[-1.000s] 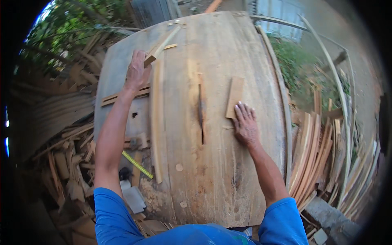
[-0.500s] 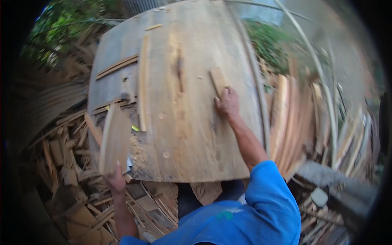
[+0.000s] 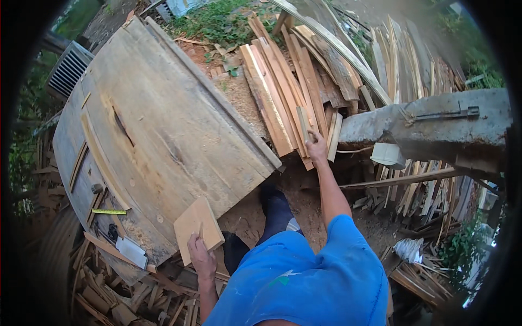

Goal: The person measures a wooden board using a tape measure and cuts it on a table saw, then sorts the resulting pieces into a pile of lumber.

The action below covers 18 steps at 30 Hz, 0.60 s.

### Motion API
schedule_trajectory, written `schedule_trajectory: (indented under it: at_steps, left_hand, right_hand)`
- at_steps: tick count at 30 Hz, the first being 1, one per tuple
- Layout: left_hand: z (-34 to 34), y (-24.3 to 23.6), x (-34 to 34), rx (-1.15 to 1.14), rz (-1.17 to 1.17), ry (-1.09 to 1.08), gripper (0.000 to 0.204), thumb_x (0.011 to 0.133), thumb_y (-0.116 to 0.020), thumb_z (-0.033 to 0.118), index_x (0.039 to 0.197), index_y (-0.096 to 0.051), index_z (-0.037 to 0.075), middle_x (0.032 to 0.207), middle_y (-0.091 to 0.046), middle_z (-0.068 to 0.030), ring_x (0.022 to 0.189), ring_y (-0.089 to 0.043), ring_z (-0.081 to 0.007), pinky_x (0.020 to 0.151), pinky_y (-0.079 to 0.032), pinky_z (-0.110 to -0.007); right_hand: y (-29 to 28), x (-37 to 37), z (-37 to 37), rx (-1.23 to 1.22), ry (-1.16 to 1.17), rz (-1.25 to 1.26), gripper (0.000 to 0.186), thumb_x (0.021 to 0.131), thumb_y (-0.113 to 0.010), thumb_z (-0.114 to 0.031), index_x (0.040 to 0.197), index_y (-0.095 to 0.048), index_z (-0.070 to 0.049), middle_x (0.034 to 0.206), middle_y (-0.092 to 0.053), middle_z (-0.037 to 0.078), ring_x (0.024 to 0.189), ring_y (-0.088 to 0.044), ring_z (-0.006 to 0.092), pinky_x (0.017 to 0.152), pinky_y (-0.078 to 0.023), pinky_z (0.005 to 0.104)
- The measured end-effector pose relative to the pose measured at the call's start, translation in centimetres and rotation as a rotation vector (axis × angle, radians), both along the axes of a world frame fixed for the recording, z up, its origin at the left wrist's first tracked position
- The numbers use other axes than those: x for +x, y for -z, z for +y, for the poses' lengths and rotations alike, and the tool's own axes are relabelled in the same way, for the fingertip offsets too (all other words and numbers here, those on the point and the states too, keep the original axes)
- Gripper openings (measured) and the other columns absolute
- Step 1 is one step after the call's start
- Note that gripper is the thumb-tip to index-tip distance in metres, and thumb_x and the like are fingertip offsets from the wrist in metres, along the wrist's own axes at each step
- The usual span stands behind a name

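Observation:
My left hand [image 3: 202, 261] is closed on the near edge of a flat, roughly square wooden board [image 3: 197, 218], over the near corner of the worktable [image 3: 168, 157]. Part of its grip is hidden. Out to the right, my right hand [image 3: 317, 148] pinches the near end of a short, narrow wood block [image 3: 302, 120]. That block lies along a stack of long sawn planks [image 3: 266, 92] beside the table; whether it rests on them I cannot tell.
A yellow tape measure [image 3: 109, 211], a white flat piece [image 3: 132, 252] and thin strips lie at the table's left. A concrete beam [image 3: 429, 122] runs along the right, with a white container [image 3: 387, 155] beside it. Scrap wood [image 3: 117, 299] covers the ground at lower left.
The view has swung right, away from the table toward the plank stack. My right hand has carried the small block from the tabletop to the planks. My left hand still holds the board.

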<state>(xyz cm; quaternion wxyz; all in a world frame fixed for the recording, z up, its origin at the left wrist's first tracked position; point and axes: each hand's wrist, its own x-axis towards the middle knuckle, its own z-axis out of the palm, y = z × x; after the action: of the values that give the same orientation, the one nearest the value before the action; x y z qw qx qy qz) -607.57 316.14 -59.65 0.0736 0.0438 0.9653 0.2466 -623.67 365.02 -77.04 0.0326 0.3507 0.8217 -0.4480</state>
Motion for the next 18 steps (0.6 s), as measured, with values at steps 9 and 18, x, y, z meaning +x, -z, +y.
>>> schedule_trajectory:
  at_steps: [9,18]
  left_hand:
    - [1.8,2.0,-0.4,-0.110,-0.001,-0.021,0.036,0.074,-0.057,-0.007,0.109,-0.050,-0.010,0.126,-0.049,-0.0301,0.117,-0.047,-0.0493,0.104,-0.040,-0.052]
    - [4.2,0.4,-0.2,-0.245,0.058,0.000,0.024,0.076,-0.056,-0.005,0.099,-0.051,-0.005,0.121,-0.051,-0.0269,0.112,-0.051,-0.0463,0.104,-0.038,-0.056]
  right_hand:
    - [5.6,0.3,7.3,0.508,-0.208,0.246,0.038,0.076,-0.069,-0.017,0.112,-0.067,-0.004,0.116,-0.060,0.020,0.115,-0.054,0.0405,0.103,-0.042,0.0466]
    - [-4.1,11.0,-7.7,-0.962,-0.266,-0.255,0.038,0.097,-0.064,-0.027,0.125,-0.062,-0.002,0.105,-0.070,0.017,0.089,-0.073,0.0260,0.066,-0.060,0.0367]
